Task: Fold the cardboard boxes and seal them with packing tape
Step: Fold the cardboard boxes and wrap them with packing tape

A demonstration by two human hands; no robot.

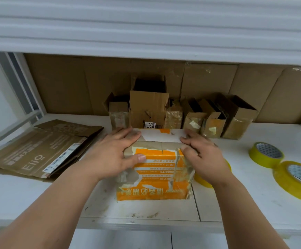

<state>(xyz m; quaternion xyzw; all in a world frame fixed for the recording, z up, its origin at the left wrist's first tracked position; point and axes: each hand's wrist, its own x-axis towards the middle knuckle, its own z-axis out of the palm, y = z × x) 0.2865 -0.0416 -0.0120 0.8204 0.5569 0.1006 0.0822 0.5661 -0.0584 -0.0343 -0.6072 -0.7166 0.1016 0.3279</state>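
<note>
Left hand [117, 151] lies flat on the orange box [155, 169], fingers straight, thumb on its front. Right hand [201, 155] grips the box's right top edge. Box sits mid-worktop [38, 200], near the front edge (print upside down, "RABBITS" legible). Flattened carton [38, 151] at left reads "Ello"; tape rolls [266, 154] at right.

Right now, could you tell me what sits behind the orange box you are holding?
Behind the orange box stands a row of open brown boxes against the cardboard backing. Their lower fronts are partly covered by the left hand and right hand on the box top.
</note>
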